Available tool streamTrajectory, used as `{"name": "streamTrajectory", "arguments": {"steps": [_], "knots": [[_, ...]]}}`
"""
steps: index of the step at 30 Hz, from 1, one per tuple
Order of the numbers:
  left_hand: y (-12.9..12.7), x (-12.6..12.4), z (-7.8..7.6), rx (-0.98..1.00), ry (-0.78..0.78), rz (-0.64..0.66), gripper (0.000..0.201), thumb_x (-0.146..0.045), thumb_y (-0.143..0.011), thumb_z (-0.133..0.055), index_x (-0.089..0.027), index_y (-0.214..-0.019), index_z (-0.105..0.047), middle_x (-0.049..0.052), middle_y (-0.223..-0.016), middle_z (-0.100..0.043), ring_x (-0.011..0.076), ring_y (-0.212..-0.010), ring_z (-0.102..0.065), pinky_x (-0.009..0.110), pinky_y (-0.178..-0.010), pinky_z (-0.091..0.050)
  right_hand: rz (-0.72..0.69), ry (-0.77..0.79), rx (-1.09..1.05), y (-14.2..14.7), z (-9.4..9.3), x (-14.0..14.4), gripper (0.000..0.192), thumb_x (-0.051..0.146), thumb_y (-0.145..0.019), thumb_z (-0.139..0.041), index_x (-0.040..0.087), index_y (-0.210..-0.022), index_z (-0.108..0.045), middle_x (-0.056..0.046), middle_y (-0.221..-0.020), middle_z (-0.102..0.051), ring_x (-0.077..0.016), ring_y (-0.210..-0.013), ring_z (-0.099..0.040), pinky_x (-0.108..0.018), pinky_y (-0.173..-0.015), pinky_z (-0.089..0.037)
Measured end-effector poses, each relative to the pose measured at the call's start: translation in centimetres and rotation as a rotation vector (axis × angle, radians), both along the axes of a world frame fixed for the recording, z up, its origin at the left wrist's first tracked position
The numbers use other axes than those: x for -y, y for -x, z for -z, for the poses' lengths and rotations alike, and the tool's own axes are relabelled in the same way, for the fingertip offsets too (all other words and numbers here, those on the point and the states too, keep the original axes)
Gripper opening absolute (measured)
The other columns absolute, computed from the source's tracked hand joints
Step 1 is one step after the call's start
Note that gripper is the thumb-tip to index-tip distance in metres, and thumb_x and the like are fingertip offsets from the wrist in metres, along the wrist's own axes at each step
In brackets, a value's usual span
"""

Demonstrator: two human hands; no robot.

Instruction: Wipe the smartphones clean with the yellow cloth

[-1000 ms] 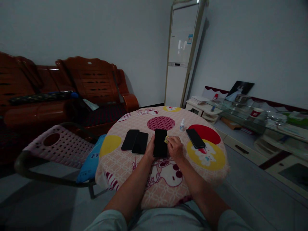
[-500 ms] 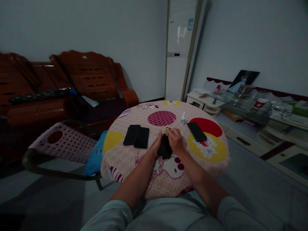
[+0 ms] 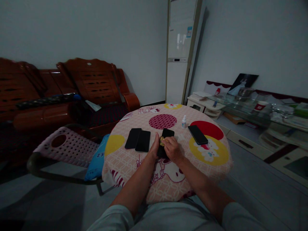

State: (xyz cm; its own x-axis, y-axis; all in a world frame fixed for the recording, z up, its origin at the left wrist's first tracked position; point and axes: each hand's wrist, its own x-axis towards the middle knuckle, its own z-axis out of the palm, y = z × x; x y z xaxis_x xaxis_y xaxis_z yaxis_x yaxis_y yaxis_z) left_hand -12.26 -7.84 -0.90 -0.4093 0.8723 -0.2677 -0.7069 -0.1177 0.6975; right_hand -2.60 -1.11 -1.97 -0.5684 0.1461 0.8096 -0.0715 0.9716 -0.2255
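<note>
1 flat black phone, screen-up

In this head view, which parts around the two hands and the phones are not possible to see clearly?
- Near end of the middle phone: covered by the right hand and left hand.
- Yellow cloth: mostly hidden under the right fingers; shape unclear.
- Small bottle: too small and dim to read its label.
- Pair of phones: one overlaps the other's edge.
- Table: its near edge is hidden by the forearms.
</note>
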Motion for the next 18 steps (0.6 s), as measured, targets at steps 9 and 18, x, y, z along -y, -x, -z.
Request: {"name": "streamTrajectory", "arguments": {"steps": [9, 18], "knots": [[-0.3, -0.2, 0.8, 0.006, -0.016, 0.129, 0.061, -0.061, -0.088, -0.042, -0.009, -0.110, -0.065, 0.014, -0.090, -0.072, 0.0217, -0.075, -0.069, 0.032, -0.073, -0.055, 0.268, 0.112, -0.142, -0.1, -0.4, -3.7, 0.031, 0.010, -0.090, -0.041, 0.016, -0.101, -0.069, -0.011, -0.091, -0.061, -0.0242, -0.090, -0.051, -0.039, -0.081, -0.047], [0.7, 0.2, 0.4, 0.151, 0.007, 0.051, 0.060, -0.060, -0.089, -0.042, -0.007, -0.107, -0.064, 0.014, -0.086, -0.072, 0.0229, -0.070, -0.069, 0.034, -0.069, -0.056, 0.143, 0.084, -0.111, -0.3, 0.1, -2.2, 0.030, 0.004, -0.083, -0.045, 0.019, -0.095, -0.068, -0.007, -0.086, -0.059, -0.0204, -0.084, -0.051, -0.034, -0.077, -0.047]]}}
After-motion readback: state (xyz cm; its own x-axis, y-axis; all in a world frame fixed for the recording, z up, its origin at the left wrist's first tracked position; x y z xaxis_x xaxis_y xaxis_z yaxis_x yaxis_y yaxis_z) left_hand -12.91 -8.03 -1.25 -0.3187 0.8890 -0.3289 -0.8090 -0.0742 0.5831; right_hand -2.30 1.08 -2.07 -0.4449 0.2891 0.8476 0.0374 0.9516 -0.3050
